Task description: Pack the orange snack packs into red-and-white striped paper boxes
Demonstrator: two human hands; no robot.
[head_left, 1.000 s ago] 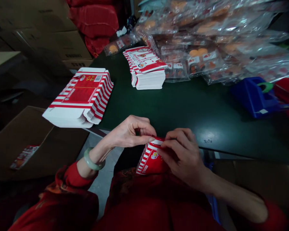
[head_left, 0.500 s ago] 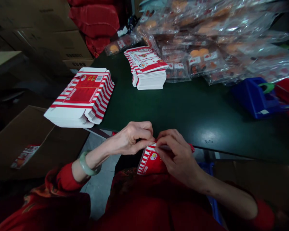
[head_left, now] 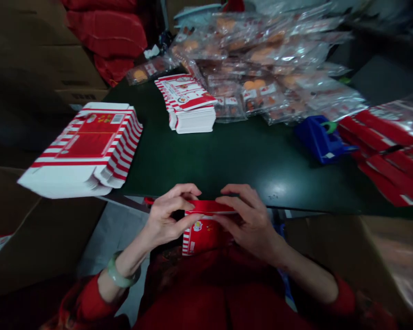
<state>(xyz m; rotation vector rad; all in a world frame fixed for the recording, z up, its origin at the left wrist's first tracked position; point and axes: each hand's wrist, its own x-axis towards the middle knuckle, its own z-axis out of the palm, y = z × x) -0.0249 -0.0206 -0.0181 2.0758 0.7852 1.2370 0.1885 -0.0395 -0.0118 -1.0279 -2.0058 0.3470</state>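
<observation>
A small red carton (head_left: 208, 238) with a red-and-white striped side stands upright against my body, just below the table's front edge. Its red top flap lies across between my two hands. My left hand (head_left: 167, 215) grips the flap's left end, thumb in front and fingers behind. At the right end my right hand (head_left: 253, 222) has the same kind of hold, with thumb and forefinger at the flap's edge. The carton's lower right part is hidden behind my right hand.
The dark green table (head_left: 234, 160) bears a thick stack of striped flat cartons (head_left: 86, 137), a smaller printed stack (head_left: 192, 117), piled clear plastic packets (head_left: 261, 68), a blue tape dispenser (head_left: 320, 140) and red cartons (head_left: 392, 151). An open cardboard box (head_left: 48, 238) stands at left.
My left hand has moved from the carton's top left corner to a wider hold along the flap. The red top flap now shows flat between both hands. My view has turned right.
</observation>
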